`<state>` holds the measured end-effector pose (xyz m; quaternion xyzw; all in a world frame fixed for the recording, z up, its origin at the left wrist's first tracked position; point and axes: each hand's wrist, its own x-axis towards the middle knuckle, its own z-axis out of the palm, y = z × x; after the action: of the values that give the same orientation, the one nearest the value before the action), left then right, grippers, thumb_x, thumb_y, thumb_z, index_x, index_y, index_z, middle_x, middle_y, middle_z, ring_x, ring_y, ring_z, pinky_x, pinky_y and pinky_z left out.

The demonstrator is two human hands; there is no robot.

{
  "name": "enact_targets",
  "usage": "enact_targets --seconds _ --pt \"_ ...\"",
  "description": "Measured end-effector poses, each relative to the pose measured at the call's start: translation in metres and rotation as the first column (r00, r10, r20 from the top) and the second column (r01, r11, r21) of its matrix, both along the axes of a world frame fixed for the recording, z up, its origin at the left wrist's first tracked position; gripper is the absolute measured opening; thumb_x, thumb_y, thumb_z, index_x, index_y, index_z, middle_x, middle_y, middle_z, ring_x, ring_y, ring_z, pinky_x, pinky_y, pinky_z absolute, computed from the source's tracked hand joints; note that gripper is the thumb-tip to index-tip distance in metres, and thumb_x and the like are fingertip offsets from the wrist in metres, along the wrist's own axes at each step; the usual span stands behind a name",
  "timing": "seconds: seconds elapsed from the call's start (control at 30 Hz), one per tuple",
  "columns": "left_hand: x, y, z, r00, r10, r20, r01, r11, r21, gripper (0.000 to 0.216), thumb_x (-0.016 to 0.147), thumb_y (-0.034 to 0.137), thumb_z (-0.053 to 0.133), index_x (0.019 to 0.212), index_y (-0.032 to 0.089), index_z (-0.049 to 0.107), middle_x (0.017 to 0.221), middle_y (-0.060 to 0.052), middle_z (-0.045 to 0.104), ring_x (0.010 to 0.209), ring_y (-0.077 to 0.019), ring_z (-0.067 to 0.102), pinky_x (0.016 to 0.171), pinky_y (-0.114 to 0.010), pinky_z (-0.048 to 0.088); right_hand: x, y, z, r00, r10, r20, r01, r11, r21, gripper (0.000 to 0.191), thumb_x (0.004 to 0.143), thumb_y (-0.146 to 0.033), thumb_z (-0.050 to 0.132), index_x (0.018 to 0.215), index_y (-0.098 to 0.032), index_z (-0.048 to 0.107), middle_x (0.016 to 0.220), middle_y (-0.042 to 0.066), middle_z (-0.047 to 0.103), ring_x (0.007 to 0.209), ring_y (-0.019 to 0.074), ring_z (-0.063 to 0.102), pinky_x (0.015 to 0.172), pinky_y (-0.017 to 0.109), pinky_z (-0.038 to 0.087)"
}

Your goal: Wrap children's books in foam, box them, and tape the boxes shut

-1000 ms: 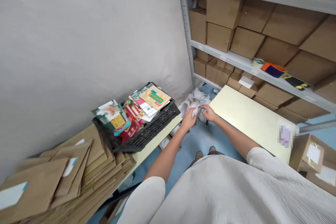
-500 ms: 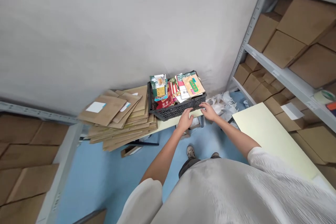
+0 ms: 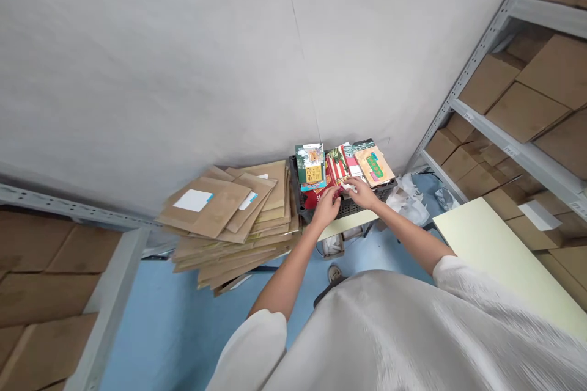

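Above the near wall of the black mesh crate (image 3: 389, 189), your left hand (image 3: 326, 208) and right hand (image 3: 362, 193) curl close about a dark-pink piece (image 3: 340, 191), beside printed packets (image 3: 310, 165); whether your fingers pinch it can't be told. It looks light and soft, perhaps slick; opposite edges seem your surest hold.

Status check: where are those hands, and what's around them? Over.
Left hand and right hand at black crate, grip unclear. Printed items fill it. Brown envelopes stacked alongside, left.
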<state>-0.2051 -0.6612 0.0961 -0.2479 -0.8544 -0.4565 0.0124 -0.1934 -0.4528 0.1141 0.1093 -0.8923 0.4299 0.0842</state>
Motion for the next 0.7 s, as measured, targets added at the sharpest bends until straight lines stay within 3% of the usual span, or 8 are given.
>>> enact_targets --seconds 0.17,0.47,0.7 --pt "-0.035 -0.035 -0.006 1.000 0.017 -0.003 -0.017 1.000 -0.012 0.044 0.099 0.014 0.048 0.137 0.022 0.068 0.143 -0.012 0.070 0.138 -0.0272 0.064 0.123 -0.050 0.049 -0.026 -0.037 0.001 0.990 -0.091 0.111 0.080 0.991 0.104 0.029 0.102 -0.025 0.059 0.125 -0.021 0.076 0.122 0.011 0.076 0.106 0.0245 0.071 0.101 0.038 0.056" --pt "-0.073 -0.089 -0.017 0.981 0.192 -0.034 -0.194 0.980 -0.044 0.046 0.091 0.007 0.049 0.127 0.022 0.073 0.136 -0.012 0.073 0.131 -0.0308 0.067 0.120 -0.051 0.051 -0.077 -0.072 -0.001 0.964 -0.209 0.165 0.149 0.937 0.316 0.023 0.100 -0.028 0.066 0.117 -0.022 0.079 0.115 0.012 0.081 0.105 0.0296 0.073 0.090 0.037 0.055" --pt "-0.095 -0.104 -0.025 0.963 0.268 -0.010 -0.268 0.963 -0.021 0.057 0.085 0.004 0.047 0.135 0.022 0.070 0.138 -0.012 0.072 0.136 -0.0322 0.064 0.121 -0.055 0.050 -0.117 -0.089 -0.014 0.928 -0.331 0.173 0.245 0.888 0.388 0.024 0.097 -0.042 0.074 0.099 -0.019 0.080 0.106 0.018 0.078 0.112 0.0353 0.070 0.101 0.047 0.050"
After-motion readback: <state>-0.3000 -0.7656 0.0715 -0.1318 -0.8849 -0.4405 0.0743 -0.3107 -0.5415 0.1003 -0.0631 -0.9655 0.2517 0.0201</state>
